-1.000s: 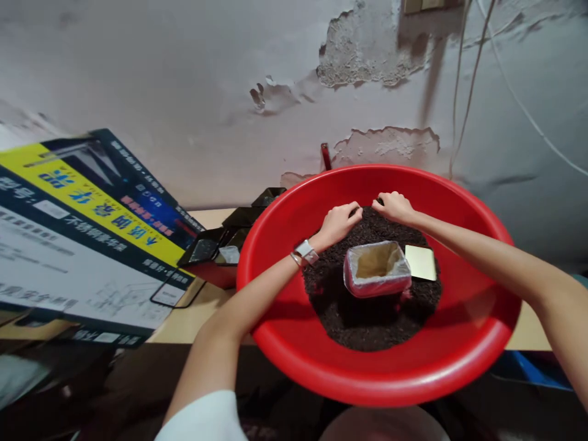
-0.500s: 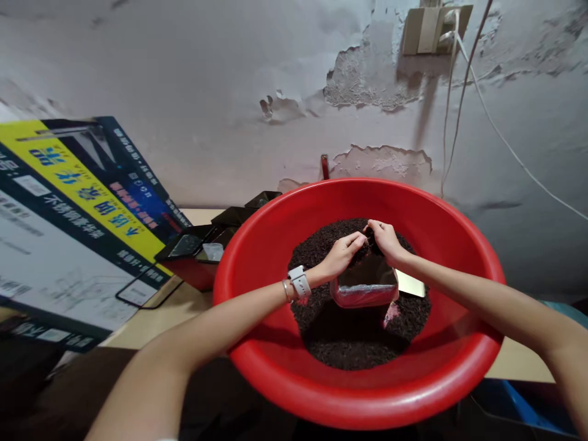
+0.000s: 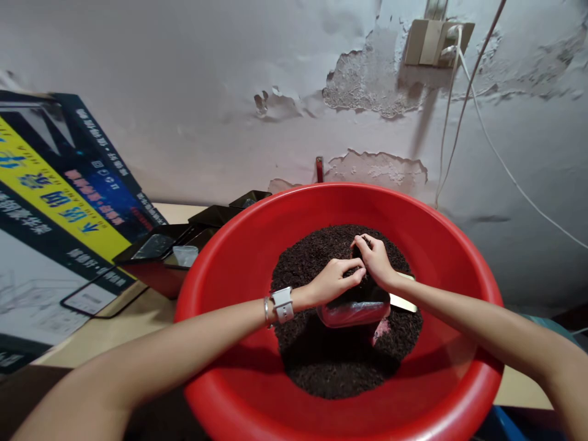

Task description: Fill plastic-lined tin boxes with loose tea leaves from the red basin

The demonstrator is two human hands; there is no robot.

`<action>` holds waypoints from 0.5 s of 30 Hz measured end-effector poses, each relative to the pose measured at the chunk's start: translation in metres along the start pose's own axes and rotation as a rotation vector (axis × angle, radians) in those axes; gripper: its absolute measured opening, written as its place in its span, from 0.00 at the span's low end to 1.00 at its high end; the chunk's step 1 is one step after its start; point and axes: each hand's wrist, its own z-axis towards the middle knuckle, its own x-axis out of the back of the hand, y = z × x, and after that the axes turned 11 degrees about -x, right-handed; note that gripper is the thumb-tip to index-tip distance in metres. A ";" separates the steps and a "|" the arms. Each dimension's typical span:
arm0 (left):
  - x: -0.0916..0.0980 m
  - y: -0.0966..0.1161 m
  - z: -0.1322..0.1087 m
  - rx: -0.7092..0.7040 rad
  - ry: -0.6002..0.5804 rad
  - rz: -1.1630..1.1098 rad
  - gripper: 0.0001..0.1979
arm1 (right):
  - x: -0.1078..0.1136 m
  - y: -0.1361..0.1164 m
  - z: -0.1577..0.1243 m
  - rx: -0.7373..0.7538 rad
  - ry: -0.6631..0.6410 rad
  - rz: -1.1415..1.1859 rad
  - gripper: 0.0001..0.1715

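Note:
A large red basin point(image 3: 215, 269) holds a bed of dark, loose material point(image 3: 316, 245) that looks like dried tea leaves. In its middle stands a small box point(image 3: 353, 314) lined with clear plastic, with dark leaves inside. My left hand point(image 3: 335, 278), with a white watch on the wrist, is over the box, its fingers and thumb curled around dark leaves. My right hand point(image 3: 377, 262) is cupped beside it at the far side, fingers bent over a dark clump. The fingertips of both hands are close together. A pale yellow flat piece point(image 3: 404, 302) lies right of the box.
Left of the basin stand dark open containers point(image 3: 156, 248) with clear scoops or cups in them. A large printed carton point(image 3: 59, 214) leans behind them. At the back is a peeling wall point(image 3: 206, 92) with a socket point(image 3: 432, 43) and hanging cables point(image 3: 448, 122).
My hands have come closer together and lower over the box, and my left fingers have spread a little from the thumb. The view has shifted, so the basin appears larger and lower.

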 end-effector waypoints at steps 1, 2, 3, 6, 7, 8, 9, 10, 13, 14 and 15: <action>0.000 0.001 0.000 -0.002 -0.004 0.001 0.14 | 0.000 0.001 0.000 -0.001 -0.007 -0.001 0.20; 0.001 0.001 0.000 -0.001 -0.004 0.002 0.14 | 0.000 0.001 0.000 -0.002 -0.011 -0.001 0.20; 0.001 0.002 0.000 0.001 -0.004 0.002 0.14 | 0.000 0.002 0.001 -0.003 -0.014 -0.001 0.20; 0.000 0.002 0.000 0.001 -0.006 0.001 0.14 | 0.000 0.002 0.001 -0.010 -0.027 -0.002 0.20; 0.000 0.001 0.000 -0.002 -0.005 0.001 0.14 | 0.000 0.002 0.001 -0.011 -0.030 -0.003 0.20; 0.000 0.001 0.000 -0.006 -0.003 0.002 0.14 | 0.000 0.002 0.001 -0.012 -0.034 -0.005 0.20; 0.000 0.000 0.000 -0.008 0.000 0.002 0.14 | 0.000 0.002 0.001 -0.012 -0.036 -0.006 0.20; -0.001 0.000 -0.001 -0.010 0.001 0.004 0.14 | 0.000 0.002 0.001 -0.011 -0.038 -0.009 0.20; -0.001 -0.001 -0.001 -0.010 -0.010 0.011 0.14 | 0.001 0.003 0.001 -0.009 -0.044 -0.020 0.20; -0.001 -0.001 -0.001 -0.010 -0.013 0.014 0.13 | 0.001 0.003 0.001 -0.009 -0.047 -0.023 0.20; -0.001 -0.001 -0.001 -0.011 -0.015 0.017 0.13 | 0.001 0.003 0.001 -0.009 -0.051 -0.024 0.20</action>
